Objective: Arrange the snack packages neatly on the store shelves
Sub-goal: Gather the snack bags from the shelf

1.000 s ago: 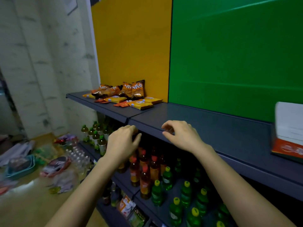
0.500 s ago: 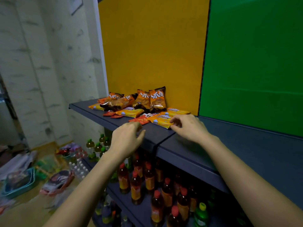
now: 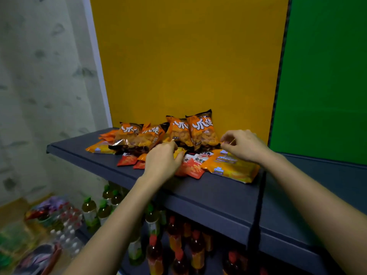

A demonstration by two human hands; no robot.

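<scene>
While four orange bags (image 3: 202, 130) stand behind, left hand (image 3: 161, 162) grips one yellow packet (image 3: 180, 152) and right hand (image 3: 245, 145) pinches one thin yellow edge (image 3: 231, 141).

Open shelf (image 3: 198, 195) strip before crowded snack packages (image 3: 200, 130)

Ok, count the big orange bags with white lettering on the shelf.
4. Far-left bag and the second bag lean tilted; third bag and rightmost bag stand upright against the yellow panel. More may be hidden beneath.

Orange snack bags (image 3: 200, 130) lean far back on the dark shelf (image 3: 198, 193) — red packets (image 3: 191, 166) and a yellow packet (image 3: 232, 168) lie flat nearer.
</scene>
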